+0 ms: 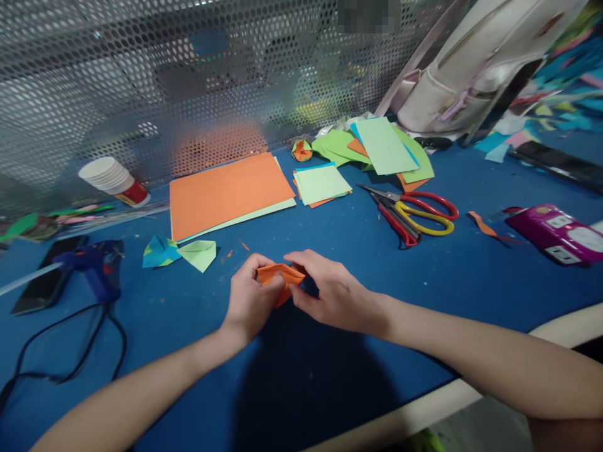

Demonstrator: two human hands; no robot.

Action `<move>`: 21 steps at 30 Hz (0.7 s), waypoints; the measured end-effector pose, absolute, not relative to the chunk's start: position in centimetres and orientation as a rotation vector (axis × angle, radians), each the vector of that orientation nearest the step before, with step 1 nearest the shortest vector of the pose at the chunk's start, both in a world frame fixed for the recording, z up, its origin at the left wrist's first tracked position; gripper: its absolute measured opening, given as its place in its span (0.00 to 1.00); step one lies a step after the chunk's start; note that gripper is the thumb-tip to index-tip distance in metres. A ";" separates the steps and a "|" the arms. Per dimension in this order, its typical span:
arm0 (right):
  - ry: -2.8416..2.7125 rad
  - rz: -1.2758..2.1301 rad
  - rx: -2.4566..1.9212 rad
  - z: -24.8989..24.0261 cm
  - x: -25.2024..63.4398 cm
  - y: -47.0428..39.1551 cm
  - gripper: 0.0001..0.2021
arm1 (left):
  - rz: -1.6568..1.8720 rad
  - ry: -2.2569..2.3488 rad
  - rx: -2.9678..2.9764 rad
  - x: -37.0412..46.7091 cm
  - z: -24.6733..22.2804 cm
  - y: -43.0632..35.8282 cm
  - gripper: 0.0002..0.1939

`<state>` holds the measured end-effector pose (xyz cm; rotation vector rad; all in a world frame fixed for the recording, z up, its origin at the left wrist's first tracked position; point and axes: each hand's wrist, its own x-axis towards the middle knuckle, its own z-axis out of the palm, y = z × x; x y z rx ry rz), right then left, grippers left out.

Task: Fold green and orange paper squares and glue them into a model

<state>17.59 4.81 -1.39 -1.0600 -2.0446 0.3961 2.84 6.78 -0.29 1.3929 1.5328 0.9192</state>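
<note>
Left hand point(247, 295): wrapped snugly round the left end of the orange paper point(284, 295), thumb pressed down on the near face, fingers tucked behind.
Right hand point(332, 292): cupped about the opposite corner, thumb and forefinger parted, tips right up at the paper; firm pinch or mere touch, cannot tell.
Orange paper: between both hands, over the near middle of the tabletop point(452, 282), creased small, with a sharp corner poking out to the right.
Folding: judging by the creases, right in the thick of it; probably a shaping step, with that left thumb minding the layers.
Next move: seems to call for a steady left grip, edges lined up, and light pressure from the right fingertips; thin stuff, easy to crumple.
Folded pieces: just beyond to the left, a blue-and-green one point(160, 252) beside a pale green one point(198, 252).
Off left: a blue glue gun point(94, 267), partly over a dark phone point(35, 298).
Off right: scissors point(406, 208) with red and yellow handles.
Paper supply: farther back, large sheets point(230, 194) with orange on top, then small squares point(324, 183), pale green uppermost.
Far side: tilted paper cups point(110, 179) on the left, before a mesh panel point(164, 75).
</note>
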 end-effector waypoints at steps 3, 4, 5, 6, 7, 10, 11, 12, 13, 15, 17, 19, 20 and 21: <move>-2.013 0.454 -1.127 -1.3 17.6 4.9 0.11 | 0.921 1.535 1.395 2.9 -0.3 6.9 0.02; -2.006 0.459 -1.136 -1.3 17.7 4.9 0.11 | 0.914 1.530 1.397 2.9 -0.2 6.8 0.02; -2.004 0.459 -1.142 -1.4 17.7 5.0 0.11 | 0.905 1.519 1.399 3.0 -0.2 6.8 0.03; -2.000 0.452 -1.147 -1.4 17.7 5.0 0.11 | 0.894 1.503 1.404 3.0 -0.2 6.8 0.03; -1.995 0.441 -1.152 -1.5 17.8 5.0 0.11 | 0.887 1.485 1.411 3.0 -0.2 6.8 0.04; -1.992 0.429 -1.159 -1.6 17.8 5.1 0.12 | 0.859 1.445 1.449 3.0 -0.2 6.7 0.03; -1.995 0.440 -1.162 -1.6 17.9 5.1 0.12 | 0.845 1.445 1.459 3.0 -0.2 6.6 0.02; -2.000 0.458 -1.162 -1.6 17.9 5.1 0.12 | 0.833 1.450 1.464 2.9 -0.2 6.6 0.02; -2.006 0.476 -1.156 -1.6 17.9 5.1 0.11 | 0.821 1.454 1.467 2.9 -0.1 6.6 0.02; -2.012 0.499 -1.142 -1.6 17.9 5.1 0.09 | 0.811 1.451 1.476 2.9 -0.2 6.5 0.04; -2.027 0.503 -1.120 -1.6 18.0 5.2 0.07 | 0.801 1.430 1.498 2.8 -0.3 6.5 0.05; -2.048 0.502 -1.104 -1.6 18.1 5.3 0.10 | 0.790 1.410 1.516 2.7 -0.4 6.4 0.06; -2.054 0.501 -1.102 -1.7 18.1 5.3 0.11 | 0.785 1.404 1.519 2.6 -0.5 6.4 0.06; -2.052 0.498 -1.101 -1.7 18.2 5.4 0.10 | 0.782 1.398 1.518 2.6 -0.6 6.4 0.06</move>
